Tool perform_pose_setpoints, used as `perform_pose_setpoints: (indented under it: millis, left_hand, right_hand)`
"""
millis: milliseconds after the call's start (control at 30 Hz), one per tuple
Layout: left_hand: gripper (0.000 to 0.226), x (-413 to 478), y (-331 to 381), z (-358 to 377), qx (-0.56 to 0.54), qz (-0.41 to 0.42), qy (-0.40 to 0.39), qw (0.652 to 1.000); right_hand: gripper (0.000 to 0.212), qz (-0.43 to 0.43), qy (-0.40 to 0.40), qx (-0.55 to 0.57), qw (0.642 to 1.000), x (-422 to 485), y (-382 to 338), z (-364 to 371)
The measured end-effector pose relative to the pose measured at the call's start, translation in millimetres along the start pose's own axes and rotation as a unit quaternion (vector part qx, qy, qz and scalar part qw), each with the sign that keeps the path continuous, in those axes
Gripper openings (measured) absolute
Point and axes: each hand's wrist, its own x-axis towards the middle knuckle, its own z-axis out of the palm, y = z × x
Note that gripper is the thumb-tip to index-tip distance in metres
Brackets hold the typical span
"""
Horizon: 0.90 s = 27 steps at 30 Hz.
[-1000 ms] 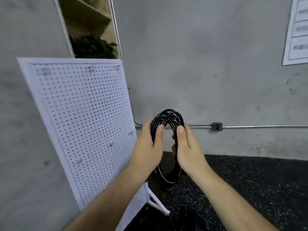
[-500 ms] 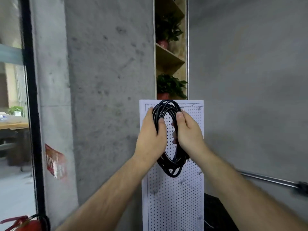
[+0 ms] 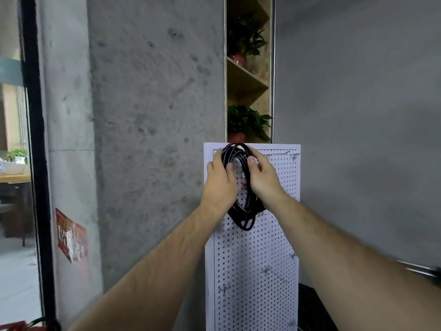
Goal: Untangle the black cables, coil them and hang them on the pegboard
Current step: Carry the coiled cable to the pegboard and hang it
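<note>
Loops may spill past a hook [image 3: 286,153] on the pegboard [image 3: 262,290]: left hand [image 3: 219,185] and right hand [image 3: 263,179] both curl fingers [image 3: 230,168] round the cable coil [image 3: 244,223].

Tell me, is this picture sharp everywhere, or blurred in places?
Head view: the cable coil, held by left hand and right hand at the pegboard, looks fairly sharp; the pipe at the right edge is smeared; the wide lens slants the black door frame; lighting soft, no glare.
</note>
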Motion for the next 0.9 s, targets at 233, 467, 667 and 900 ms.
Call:
perform_pose_setpoints:
  millis: [233,467,667,900]
  left_hand:
    - [0.060,-33.1,-32.3,15.6,0.052,0.053,0.028,0.997]
    - [0.065,-85.0,-48.1,20.9,0.308,0.154,0.050,0.937]
    - [0.051,-191.6,-35.2,47.0,0.298,0.258,-0.024,0.919]
    - [0.060,-354.5,-26.4,161.2,0.173,0.167,-0.313,0.919]
  right_hand:
    - [0.049,-0.082,-0.028,-0.120,0.989,-22.3,36.5,10.6]
    - [0.057,-0.082,-0.065,-0.325,0.940,-86.3,49.2,-22.1]
    - [0.049,-0.127,-0.102,-0.399,0.902,-193.8,81.2,-80.9]
    - [0.056,0.033,-0.141,-0.493,0.858,-353.8,165.4,-207.8]
